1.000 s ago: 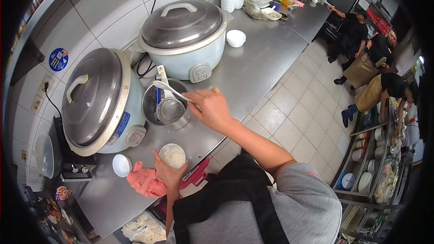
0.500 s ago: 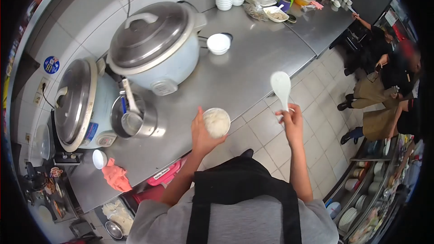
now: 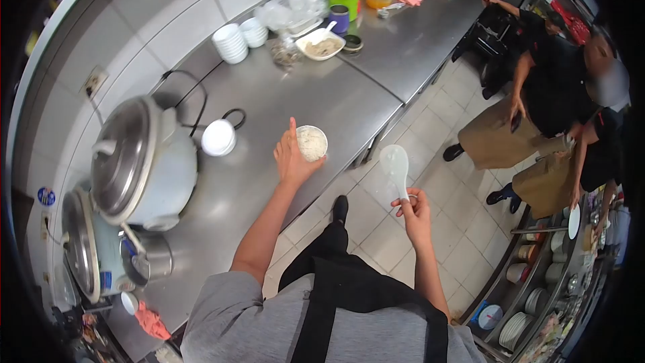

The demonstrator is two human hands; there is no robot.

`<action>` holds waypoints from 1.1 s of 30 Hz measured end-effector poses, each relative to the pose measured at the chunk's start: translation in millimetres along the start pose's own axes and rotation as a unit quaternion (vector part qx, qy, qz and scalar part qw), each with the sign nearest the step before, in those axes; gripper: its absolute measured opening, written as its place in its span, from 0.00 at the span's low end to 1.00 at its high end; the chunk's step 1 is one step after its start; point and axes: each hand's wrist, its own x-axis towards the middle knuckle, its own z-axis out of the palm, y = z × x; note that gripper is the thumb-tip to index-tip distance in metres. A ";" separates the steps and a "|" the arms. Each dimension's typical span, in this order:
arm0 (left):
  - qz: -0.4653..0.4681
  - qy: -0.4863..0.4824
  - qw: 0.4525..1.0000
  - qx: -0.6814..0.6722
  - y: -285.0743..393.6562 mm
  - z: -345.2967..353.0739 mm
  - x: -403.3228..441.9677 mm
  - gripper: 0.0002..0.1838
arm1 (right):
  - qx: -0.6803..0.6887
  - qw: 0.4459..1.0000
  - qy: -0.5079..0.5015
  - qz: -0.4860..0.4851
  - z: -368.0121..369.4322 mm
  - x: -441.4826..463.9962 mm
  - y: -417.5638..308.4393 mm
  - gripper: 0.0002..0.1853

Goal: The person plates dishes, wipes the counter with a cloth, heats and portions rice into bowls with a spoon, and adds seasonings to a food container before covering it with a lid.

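My left hand [image 3: 295, 163] is closed around the side of a small white bowl [image 3: 311, 144] filled with white rice, its index finger pointing up along the rim. The bowl is above the front part of the steel counter [image 3: 269, 104]. Out over the floor, my right hand [image 3: 416, 217] grips the handle of a white rice paddle [image 3: 394, 167], whose blade points up and away from me and has a few bits stuck on it. To the left of the bowl, a short stack of white bowls [image 3: 219, 138] stands on the counter.
Two lidded rice cookers [image 3: 144, 161] and a steel pot [image 3: 153, 262] stand at left. Farther along are stacked bowls [image 3: 230, 44], a white dish of food with a spoon [image 3: 321, 46] and a green container [image 3: 344, 1]. People [image 3: 537, 87] stand right, near shelves of plates [image 3: 514, 329].
My body has moved forward along the counter, one leg stepping out. The cookers now lie farther left and back, and the stacked bowls and dish are nearer. Both hands keep their holds.
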 end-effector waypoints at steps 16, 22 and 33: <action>0.141 -0.120 0.982 -0.036 208.8 252.5 330.1 0.72 | 0.055 0.971 0.219 0.073 -191.5 299.6 -18.1 0.11; 0.115 -0.125 0.983 -0.069 304.8 363.4 430.3 0.74 | 0.041 0.954 0.286 0.078 -328.5 434.1 6.4 0.16; 0.083 0.020 0.974 -0.210 454.3 549.2 593.4 0.77 | -0.007 0.976 0.207 0.062 -502.8 693.6 -77.6 0.17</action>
